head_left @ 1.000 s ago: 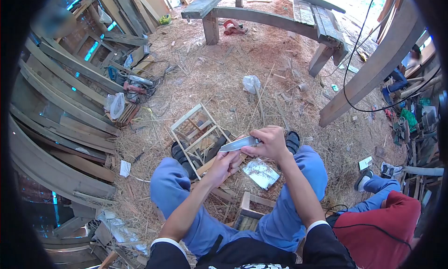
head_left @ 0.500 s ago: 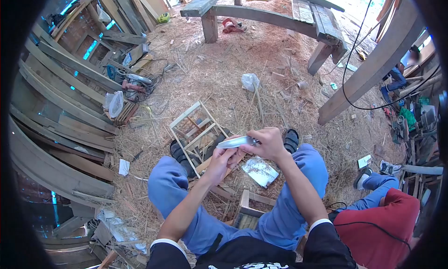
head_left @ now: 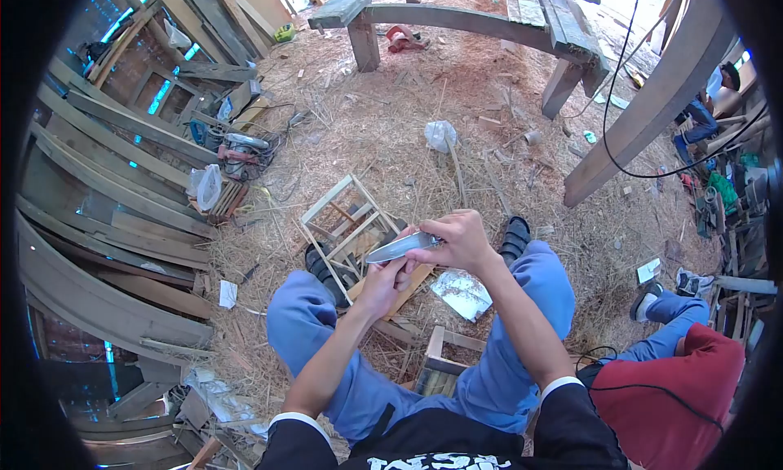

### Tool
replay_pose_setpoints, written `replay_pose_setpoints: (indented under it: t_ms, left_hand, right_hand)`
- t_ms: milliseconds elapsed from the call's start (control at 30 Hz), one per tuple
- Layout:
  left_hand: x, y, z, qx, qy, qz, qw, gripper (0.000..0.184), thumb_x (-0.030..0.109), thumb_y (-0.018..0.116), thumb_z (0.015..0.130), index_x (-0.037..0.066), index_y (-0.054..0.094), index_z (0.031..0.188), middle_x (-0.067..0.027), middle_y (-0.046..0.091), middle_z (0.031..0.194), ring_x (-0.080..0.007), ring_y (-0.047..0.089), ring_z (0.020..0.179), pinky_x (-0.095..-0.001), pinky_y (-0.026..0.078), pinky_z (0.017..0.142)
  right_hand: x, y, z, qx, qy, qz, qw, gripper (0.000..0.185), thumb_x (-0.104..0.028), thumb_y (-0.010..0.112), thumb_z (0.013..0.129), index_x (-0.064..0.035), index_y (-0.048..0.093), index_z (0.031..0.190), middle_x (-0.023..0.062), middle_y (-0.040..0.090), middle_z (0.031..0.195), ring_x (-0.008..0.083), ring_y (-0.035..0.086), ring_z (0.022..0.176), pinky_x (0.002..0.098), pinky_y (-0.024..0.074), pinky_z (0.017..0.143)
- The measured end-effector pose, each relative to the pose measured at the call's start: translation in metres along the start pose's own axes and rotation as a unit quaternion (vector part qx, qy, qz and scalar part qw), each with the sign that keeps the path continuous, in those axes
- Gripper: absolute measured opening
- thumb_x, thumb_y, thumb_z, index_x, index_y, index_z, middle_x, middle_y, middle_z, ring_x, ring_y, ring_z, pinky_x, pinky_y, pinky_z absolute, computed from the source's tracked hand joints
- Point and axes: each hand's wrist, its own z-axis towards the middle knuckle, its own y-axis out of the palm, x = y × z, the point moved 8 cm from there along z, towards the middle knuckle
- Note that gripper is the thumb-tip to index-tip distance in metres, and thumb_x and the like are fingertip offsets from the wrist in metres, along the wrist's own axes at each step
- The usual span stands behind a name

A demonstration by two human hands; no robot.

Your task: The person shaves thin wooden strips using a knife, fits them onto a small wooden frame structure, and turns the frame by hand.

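Blade [head_left: 398,249] sits in curled right fingers [head_left: 443,228], touching left fingers [head_left: 397,271].

2 bare forearms [head_left: 532,330] converge, fingers [head_left: 403,276] curled.

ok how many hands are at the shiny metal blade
2: the right hand grips one end of the metal blade; the left hand is just below it, fingertips partly hidden. No other hand shows there.

A woodworking workshop is indicated by a floor [head_left: 383,123] thickly strewn with pale shavings [head_left: 563,254], long boards [head_left: 106,295] stacked down the left of the frame, a heavy timber bench [head_left: 457,19] across the top, and a corded power tool [head_left: 239,152] seen beside the boards at upper left.
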Motion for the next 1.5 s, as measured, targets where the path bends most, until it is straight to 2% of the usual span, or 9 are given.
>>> replay_pose_setpoints:
  t_ms: [200,633,833,1033,1167,1200,1300,1433,1500]
  left_hand:
    - [-0.001,-0.003,0.001,0.029,0.032,0.085,0.995,0.05,0.015,0.059,0.106,0.015,0.048,0.155,0.0041,0.053,0.081,-0.0011,0.035,0.06,-0.0188,0.026,0.052]
    - [0.015,0.002,-0.004,0.006,0.046,0.053,0.997,0.047,0.018,0.056,0.109,0.013,0.048,0.155,0.0047,0.054,0.08,-0.0005,0.032,0.056,-0.0193,0.023,0.049]
    - [0.016,-0.001,-0.004,0.002,0.052,0.054,0.997,0.043,0.021,0.056,0.109,0.012,0.054,0.151,0.0033,0.054,0.082,-0.0013,0.031,0.054,-0.0203,0.023,0.047]
    - [0.012,0.002,-0.019,-0.015,0.055,0.091,0.994,0.036,0.018,0.054,0.11,0.007,0.058,0.144,0.0011,0.059,0.087,-0.002,0.033,0.056,-0.0198,0.028,0.049]
    - [0.018,0.0,-0.011,-0.008,0.073,0.05,0.996,0.036,0.015,0.053,0.109,0.005,0.056,0.144,-0.0014,0.062,0.093,-0.0021,0.038,0.062,-0.0189,0.031,0.053]
    - [0.018,-0.002,-0.009,-0.01,0.071,0.048,0.996,0.037,0.014,0.052,0.109,0.005,0.055,0.145,-0.002,0.062,0.094,-0.0021,0.038,0.064,-0.0187,0.032,0.054]
    - [0.013,-0.004,-0.006,-0.021,0.063,0.051,0.996,0.037,0.012,0.051,0.109,0.004,0.054,0.145,-0.0033,0.062,0.095,-0.0023,0.038,0.064,-0.0193,0.032,0.054]
    - [0.012,0.001,-0.008,-0.024,0.053,0.044,0.997,0.036,0.011,0.05,0.109,0.005,0.055,0.145,-0.0023,0.059,0.091,-0.0027,0.037,0.062,-0.0204,0.031,0.053]
    - [0.012,0.002,-0.006,-0.014,0.049,0.055,0.997,0.037,0.012,0.049,0.11,0.005,0.055,0.145,-0.0015,0.056,0.089,-0.0028,0.036,0.061,-0.0207,0.03,0.052]
  right_hand:
    - [0.002,-0.002,-0.003,0.013,-0.004,-0.011,1.0,0.044,-0.051,0.086,0.074,-0.0099,0.075,0.085,0.006,0.068,0.063,0.024,0.068,0.055,0.0361,0.0504,0.055]
    - [0.01,-0.011,-0.001,0.047,0.013,-0.048,0.998,0.041,-0.048,0.087,0.072,-0.0105,0.073,0.08,0.0056,0.067,0.062,0.0225,0.066,0.054,0.0353,0.0487,0.055]
    - [0.012,-0.011,-0.002,0.077,0.004,-0.055,0.996,0.044,-0.055,0.083,0.078,-0.0126,0.073,0.08,0.004,0.063,0.057,0.0223,0.063,0.05,0.0354,0.0466,0.052]
    - [0.057,-0.044,-0.008,0.142,0.157,-0.099,0.972,0.043,-0.053,0.084,0.079,-0.0111,0.074,0.082,0.0071,0.064,0.059,0.024,0.064,0.051,0.0376,0.0473,0.05]
    - [0.02,-0.018,-0.012,0.083,0.024,-0.069,0.994,0.041,-0.052,0.082,0.081,-0.0114,0.075,0.084,0.0058,0.068,0.062,0.0235,0.067,0.053,0.0361,0.0497,0.053]
    - [0.008,-0.005,-0.014,0.012,0.015,-0.052,0.998,0.041,-0.046,0.086,0.079,-0.0082,0.077,0.091,0.0073,0.071,0.068,0.0235,0.069,0.057,0.0378,0.0518,0.057]
    - [0.003,-0.002,-0.015,0.021,0.012,-0.038,0.999,0.04,-0.046,0.085,0.079,-0.0084,0.076,0.089,0.0078,0.071,0.067,0.0243,0.068,0.056,0.0367,0.0509,0.056]
    - [0.026,-0.016,-0.007,0.056,0.082,-0.04,0.994,0.041,-0.047,0.084,0.079,-0.0085,0.076,0.089,0.0094,0.068,0.064,0.0256,0.068,0.055,0.0359,0.0497,0.054]
    - [0.013,-0.011,-0.007,0.066,0.048,-0.013,0.997,0.042,-0.048,0.084,0.08,-0.0084,0.076,0.089,0.0091,0.067,0.063,0.026,0.067,0.055,0.037,0.0503,0.054]
